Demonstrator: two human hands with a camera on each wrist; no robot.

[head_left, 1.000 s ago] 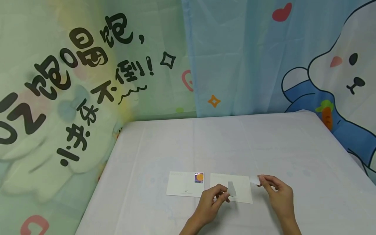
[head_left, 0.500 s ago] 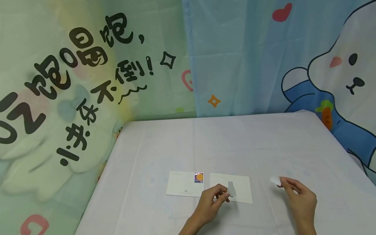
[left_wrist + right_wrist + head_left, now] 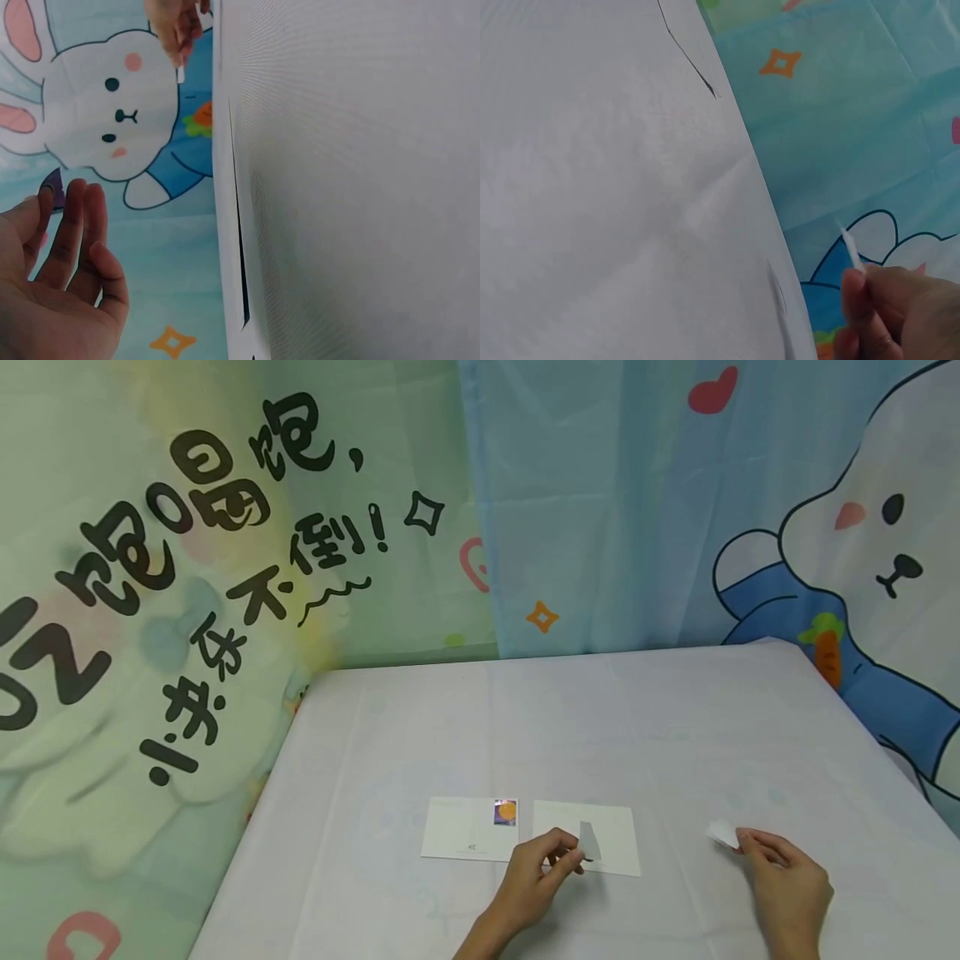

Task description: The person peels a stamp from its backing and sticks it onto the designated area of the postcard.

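My left hand [image 3: 534,885] pinches a small stamp-like sticker [image 3: 588,841] between thumb and finger. Its grey face shows in the head view, while the left wrist view catches a purple side of the sticker [image 3: 57,187]. The sticker hangs just above a blank white card [image 3: 618,843]. Off to the right, over the white cloth, my right hand [image 3: 791,885] pinches a small white piece of paper [image 3: 722,835]. In the right wrist view that paper [image 3: 852,249] is seen nearly edge-on.
Left of the blank card lies a second white card [image 3: 457,831] bearing a purple and orange stamp [image 3: 506,812]. A white cloth [image 3: 420,727] covers the table. Printed curtains [image 3: 592,510] hang behind and at the left side.
My right hand has moved right with the white paper, away from the blank card, and slightly nearer to me. The left hand has stayed over the card with the sticker.
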